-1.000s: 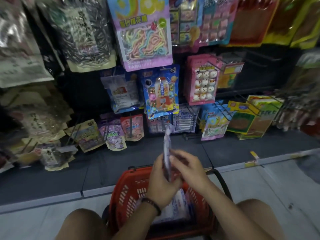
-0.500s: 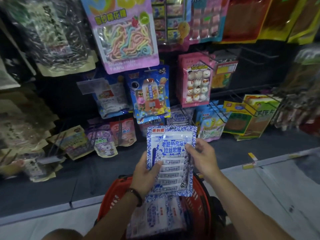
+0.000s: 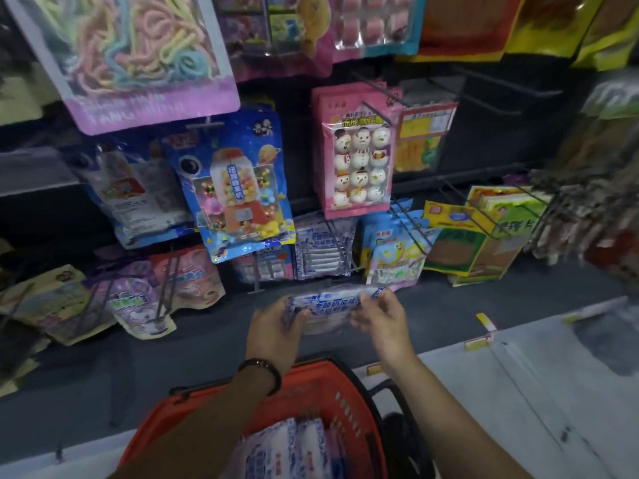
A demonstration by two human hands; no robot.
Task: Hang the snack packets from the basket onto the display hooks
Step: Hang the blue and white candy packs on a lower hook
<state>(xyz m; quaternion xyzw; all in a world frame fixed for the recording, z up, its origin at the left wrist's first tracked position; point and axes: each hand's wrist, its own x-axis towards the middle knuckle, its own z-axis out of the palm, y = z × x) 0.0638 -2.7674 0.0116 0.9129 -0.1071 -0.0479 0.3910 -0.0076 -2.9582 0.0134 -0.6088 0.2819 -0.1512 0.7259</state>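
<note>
Half a second ago the blue-and-white packet [image 3: 332, 305] stood upright with its front to the camera. Now it is tipped nearly flat and carried forward, away from the red basket [image 3: 345, 385], toward the hanging packets of the same kind [image 3: 323, 248]. The left hand [image 3: 273, 326] pinches its left end and the right hand [image 3: 380, 318] its right end. I think it is not yet hung. More packets [image 3: 287, 451] lie in the basket.

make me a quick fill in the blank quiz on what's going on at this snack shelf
1. The left hand and right hand hold one snack packet printed blue and ___.
2. The dark wristband sits on the ___ wrist.
3. The pink packet hanging on the display shows rows of little ___.

Missing words: white; left; snowmen
</note>
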